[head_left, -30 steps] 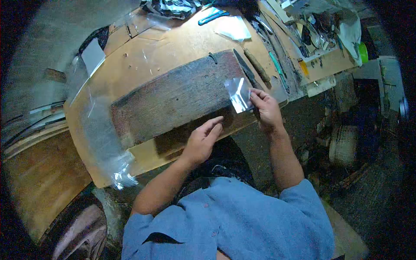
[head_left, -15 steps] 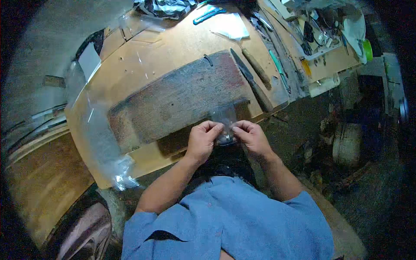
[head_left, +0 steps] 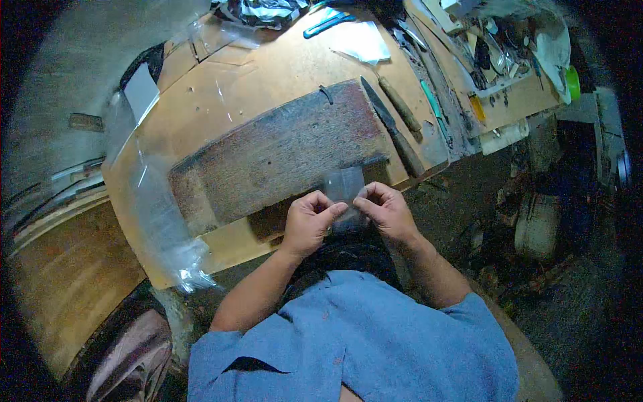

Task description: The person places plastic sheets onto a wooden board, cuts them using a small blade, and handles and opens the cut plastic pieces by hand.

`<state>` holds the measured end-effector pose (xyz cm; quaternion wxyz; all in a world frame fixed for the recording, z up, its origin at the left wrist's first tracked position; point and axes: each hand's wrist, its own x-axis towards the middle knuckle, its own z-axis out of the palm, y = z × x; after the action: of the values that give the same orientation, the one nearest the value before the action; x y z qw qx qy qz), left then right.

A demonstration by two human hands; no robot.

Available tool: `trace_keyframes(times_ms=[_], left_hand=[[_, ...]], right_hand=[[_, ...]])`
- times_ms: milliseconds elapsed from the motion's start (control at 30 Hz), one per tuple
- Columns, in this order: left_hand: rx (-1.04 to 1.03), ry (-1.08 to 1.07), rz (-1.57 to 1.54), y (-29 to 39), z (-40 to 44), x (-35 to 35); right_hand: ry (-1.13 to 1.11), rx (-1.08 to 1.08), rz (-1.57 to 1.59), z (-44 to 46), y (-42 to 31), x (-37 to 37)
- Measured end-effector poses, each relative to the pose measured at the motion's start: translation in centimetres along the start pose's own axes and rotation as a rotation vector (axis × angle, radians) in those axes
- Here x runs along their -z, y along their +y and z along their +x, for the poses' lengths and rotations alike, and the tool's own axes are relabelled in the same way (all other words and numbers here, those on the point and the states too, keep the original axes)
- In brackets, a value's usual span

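Observation:
A small clear plastic bag (head_left: 345,182) is pinched between both hands at the front edge of the table. My left hand (head_left: 312,222) grips its left side with thumb and finger closed. On its right side, my right hand (head_left: 385,211) holds it the same way, the fingertips of both hands close together. Behind the bag lies a worn dark wooden board (head_left: 274,157). Whether anything is inside the bag cannot be made out.
Right of the board lie a dark-bladed knife (head_left: 388,124), a wooden-handled tool (head_left: 400,107) and a green tool (head_left: 434,107). A blue cutter (head_left: 328,25) and a white sheet (head_left: 365,41) lie at the back. Plastic film (head_left: 191,261) hangs at the front left corner.
The right hand has brought the bag left and down to the table edge, and the left hand has closed on it. Since half a second ago, the fingers have shifted slightly.

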<state>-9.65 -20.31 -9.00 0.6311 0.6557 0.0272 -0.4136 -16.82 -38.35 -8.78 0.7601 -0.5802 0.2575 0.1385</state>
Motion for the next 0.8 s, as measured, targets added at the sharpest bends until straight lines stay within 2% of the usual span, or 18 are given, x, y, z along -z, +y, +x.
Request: trace_keyframes(times_ms=[100, 167, 267, 300, 367, 433, 500, 567, 633, 700, 800], left_hand=[[0.011, -0.008, -0.040, 1.0, -0.1, 0.0], [0.144, 0.038, -0.269, 1.6, -0.1, -0.3], [0.110, 0.057, -0.353, 1.2, -0.2, -0.3], [0.111, 0.057, -0.354, 0.6, 0.0, 0.0], [-0.025, 0.091, -0.259, -0.9, 0.4, 0.6], [-0.033, 0.127, -0.230, -0.7, 0.4, 0.7], [-0.041, 0.163, -0.202, 0.1, 0.3, 0.7], [0.055, 0.205, -0.316, 1.2, 0.0, 0.7], [0.026, 0.213, -0.325, 0.7, 0.1, 1.2], [-0.001, 0.218, -0.334, 0.6, 0.0, 1.5], [0.018, 0.257, -0.343, 0.8, -0.5, 1.9]], right_hand=[[-0.029, -0.006, -0.018, 0.0, -0.3, 0.0], [-0.051, 0.002, -0.050, 0.1, -0.3, 0.1], [-0.063, 0.029, -0.097, 0.1, -0.3, 0.0], [-0.054, 0.047, -0.113, 0.1, -0.3, -0.1], [-0.030, 0.022, -0.099, 0.0, -0.4, -0.1], [-0.006, 0.000, -0.086, 0.1, -0.5, -0.2], [0.019, 0.073, -0.035, 0.4, -0.7, 0.1], [0.067, 0.069, -0.027, 1.1, -1.2, 0.6], [0.114, 0.066, -0.019, 2.2, -1.7, 1.3], [0.242, 0.117, -0.279, 4.0, -2.0, 2.3], [0.258, 0.249, -0.471, 7.0, -2.2, 3.2]])
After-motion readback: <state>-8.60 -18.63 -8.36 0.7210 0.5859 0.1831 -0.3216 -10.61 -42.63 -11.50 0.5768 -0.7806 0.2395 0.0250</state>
